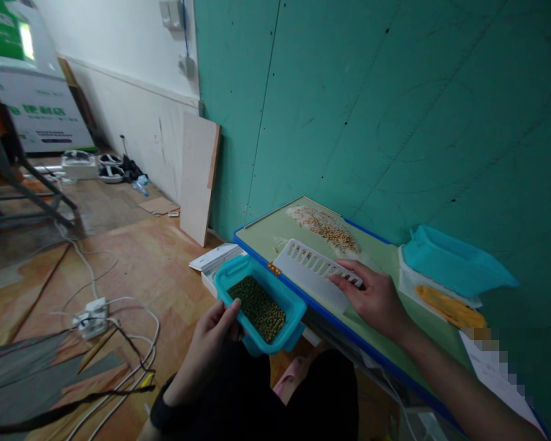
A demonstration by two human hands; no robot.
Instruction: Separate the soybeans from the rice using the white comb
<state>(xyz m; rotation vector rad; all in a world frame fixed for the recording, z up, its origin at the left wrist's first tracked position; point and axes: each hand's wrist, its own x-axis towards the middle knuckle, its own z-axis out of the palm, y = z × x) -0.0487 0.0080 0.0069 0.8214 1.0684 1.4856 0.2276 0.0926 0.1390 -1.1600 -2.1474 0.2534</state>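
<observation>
I had the left hand (213, 327) gripping a turquoise rectangular plastic tub (280, 291) of greenish beans (256, 306) beside a blue-edged green table (270, 229), the right hand (374, 303) holding a white slotted plate (305, 275) near tan beans (333, 234). Scraping looked in hand; the next move called for a steady tub.

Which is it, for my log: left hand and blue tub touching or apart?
Touching: head view shows the left hand gripping the blue tub, thumb on rim.

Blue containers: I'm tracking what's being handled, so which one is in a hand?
The blue container with green beans, its rim held by the left hand; the other container sits by the green wall with no hand on it.
</observation>
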